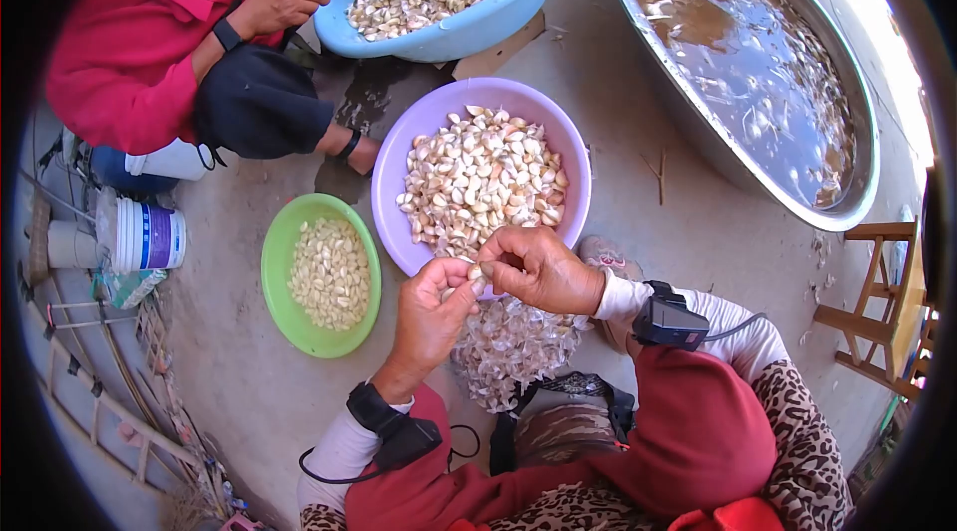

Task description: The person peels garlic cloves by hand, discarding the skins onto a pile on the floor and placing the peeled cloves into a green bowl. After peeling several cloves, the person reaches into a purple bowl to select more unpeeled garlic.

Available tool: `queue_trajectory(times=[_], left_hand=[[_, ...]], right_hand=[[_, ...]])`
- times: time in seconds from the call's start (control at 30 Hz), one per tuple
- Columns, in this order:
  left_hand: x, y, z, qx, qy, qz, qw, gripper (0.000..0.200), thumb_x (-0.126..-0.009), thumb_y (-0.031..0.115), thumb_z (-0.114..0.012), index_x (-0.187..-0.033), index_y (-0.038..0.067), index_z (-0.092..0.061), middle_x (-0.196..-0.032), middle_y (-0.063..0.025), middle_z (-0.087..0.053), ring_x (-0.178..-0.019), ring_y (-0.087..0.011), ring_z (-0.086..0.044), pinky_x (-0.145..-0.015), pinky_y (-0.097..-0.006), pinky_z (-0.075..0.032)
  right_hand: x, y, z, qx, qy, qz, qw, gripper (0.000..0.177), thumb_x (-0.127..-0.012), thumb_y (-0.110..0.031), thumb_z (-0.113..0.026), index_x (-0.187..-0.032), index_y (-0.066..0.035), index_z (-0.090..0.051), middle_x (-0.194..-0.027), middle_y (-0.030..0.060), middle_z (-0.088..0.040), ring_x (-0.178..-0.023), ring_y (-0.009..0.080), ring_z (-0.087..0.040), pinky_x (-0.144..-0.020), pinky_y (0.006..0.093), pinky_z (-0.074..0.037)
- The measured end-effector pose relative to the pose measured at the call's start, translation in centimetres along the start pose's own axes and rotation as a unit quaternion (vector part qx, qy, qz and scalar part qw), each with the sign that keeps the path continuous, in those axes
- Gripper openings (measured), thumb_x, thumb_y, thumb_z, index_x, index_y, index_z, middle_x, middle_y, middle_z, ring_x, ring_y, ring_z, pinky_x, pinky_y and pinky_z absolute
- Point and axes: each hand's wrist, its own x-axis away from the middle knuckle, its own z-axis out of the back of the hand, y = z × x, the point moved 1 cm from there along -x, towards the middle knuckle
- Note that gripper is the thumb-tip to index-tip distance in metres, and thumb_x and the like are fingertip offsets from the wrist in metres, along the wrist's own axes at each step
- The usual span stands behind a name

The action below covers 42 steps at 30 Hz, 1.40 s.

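Note:
Both my hands meet over the near rim of a purple basin (391, 157) heaped with unpeeled garlic cloves (478, 172). My left hand (431, 317) pinches a garlic clove (476, 273) between thumb and fingers. The fingertips of my right hand (533, 267) are closed on the same clove. Below my hands lies a pile of papery garlic skins (513, 352) on the floor. To the left, a green basin (274, 277) holds peeled cloves (330, 275).
A co-worker's hand (284, 4) holds a green-handled knife beside a blue basin (439, 40) of garlic. A large metal tub (698, 122) of water stands at upper right, with another person's hand in it. White buckets (150, 235) are at left, a wooden stool (882, 302) at right.

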Motion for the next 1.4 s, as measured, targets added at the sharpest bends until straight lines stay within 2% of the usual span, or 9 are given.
queue_trajectory(times=[0.23, 0.33, 0.53, 0.73, 0.93, 1.13, 1.23, 1.33, 1.4], left_hand=[[-0.4, -0.5, -0.3, -0.029, 0.021, -0.06, 0.998, 0.02, -0.085, 0.004, -0.061, -0.104, -0.003, -0.057, -0.085, -0.0026, -0.06, -0.077, -0.005, -0.054, -0.068, -0.02, -0.046], [-0.6, -0.8, -0.2, -0.039, 0.025, -0.07, 0.996, 0.022, -0.084, 0.002, -0.061, -0.104, -0.003, -0.056, -0.086, -0.0026, -0.06, -0.079, -0.0054, -0.054, -0.071, -0.0206, -0.046], [-0.5, -0.6, 0.1, 0.092, 0.005, 0.034, 0.995, 0.027, -0.088, 0.003, -0.054, -0.114, -0.003, -0.051, -0.092, -0.0041, -0.057, -0.074, -0.0065, -0.052, -0.059, -0.0188, -0.041], [-0.6, 0.1, 0.2, 0.262, -0.006, 0.069, 0.963, 0.028, -0.088, 0.003, -0.055, -0.115, -0.001, -0.051, -0.088, -0.0017, -0.054, -0.07, -0.0053, -0.049, -0.057, -0.0182, -0.038], [-0.6, -0.6, 0.2, 0.19, -0.019, 0.046, 0.981, 0.029, -0.086, 0.004, -0.061, -0.113, -0.001, -0.053, -0.09, -0.0008, -0.055, -0.07, -0.0044, -0.048, -0.058, -0.018, -0.038], [-0.5, -0.4, 0.3, 0.083, 0.016, -0.022, 0.996, 0.032, -0.087, 0.003, -0.059, -0.118, -0.003, -0.052, -0.094, -0.0017, -0.057, -0.081, -0.008, -0.053, -0.071, -0.0217, -0.045], [-0.6, -0.5, 0.5, -0.021, 0.023, -0.058, 0.998, 0.032, -0.087, 0.0, -0.058, -0.118, -0.003, -0.053, -0.092, -0.0028, -0.057, -0.074, -0.0056, -0.051, -0.063, -0.019, -0.041], [-1.1, -1.0, 0.7, -0.146, 0.017, -0.154, 0.977, 0.032, -0.086, -0.002, -0.057, -0.117, -0.004, -0.053, -0.094, -0.0028, -0.056, -0.079, -0.0083, -0.052, -0.068, -0.021, -0.043], [-0.8, -0.5, 0.5, -0.19, 0.012, -0.148, 0.971, 0.032, -0.084, -0.003, -0.057, -0.116, -0.004, -0.055, -0.094, -0.0034, -0.055, -0.082, -0.0102, -0.053, -0.07, -0.0225, -0.043]], right_hand=[[-0.3, -0.8, 0.3, 0.089, 0.02, 0.067, 0.994, 0.01, -0.081, -0.01, -0.059, -0.079, -0.001, -0.055, -0.065, 0.0128, -0.057, -0.056, 0.025, -0.059, -0.052, 0.0357, -0.045], [-0.3, -0.7, 0.3, 0.073, 0.019, 0.062, 0.995, 0.009, -0.081, -0.009, -0.059, -0.079, -0.001, -0.055, -0.065, 0.0118, -0.057, -0.056, 0.0224, -0.058, -0.052, 0.0346, -0.044], [0.1, -0.1, -0.1, -0.087, -0.012, -0.033, 0.996, 0.008, -0.087, -0.008, -0.055, -0.082, -0.001, -0.055, -0.066, 0.0046, -0.057, -0.061, 0.0102, -0.055, -0.054, 0.0278, -0.045], [0.0, 0.3, 0.2, -0.078, -0.043, -0.042, 0.995, 0.007, -0.087, -0.007, -0.056, -0.084, -0.001, -0.055, -0.067, 0.0041, -0.057, -0.063, 0.0094, -0.056, -0.055, 0.0265, -0.046], [0.3, 0.0, 0.5, -0.044, -0.075, -0.041, 0.995, 0.004, -0.084, -0.005, -0.057, -0.085, -0.002, -0.057, -0.068, 0.0056, -0.059, -0.063, 0.0091, -0.056, -0.058, 0.027, -0.047], [0.3, 0.3, 2.1, 0.033, -0.252, -0.046, 0.966, 0.008, -0.086, -0.005, -0.061, -0.092, -0.001, -0.057, -0.078, 0.0008, -0.058, -0.067, 0.0061, -0.055, -0.059, 0.0226, -0.046], [0.4, 0.7, 1.9, 0.005, -0.2, -0.056, 0.978, 0.01, -0.086, -0.004, -0.061, -0.094, -0.001, -0.058, -0.079, -0.0003, -0.058, -0.069, 0.0064, -0.054, -0.061, 0.0223, -0.046], [0.2, 0.4, 1.1, -0.103, -0.082, -0.074, 0.989, 0.004, -0.084, -0.002, -0.061, -0.087, -0.001, -0.059, -0.069, 0.0005, -0.059, -0.061, 0.0073, -0.055, -0.053, 0.0244, -0.045], [0.1, -0.8, 1.2, -0.121, -0.087, -0.11, 0.983, 0.004, -0.086, -0.004, -0.059, -0.087, 0.0, -0.059, -0.069, 0.0007, -0.059, -0.058, 0.0067, -0.054, -0.051, 0.0237, -0.044]])
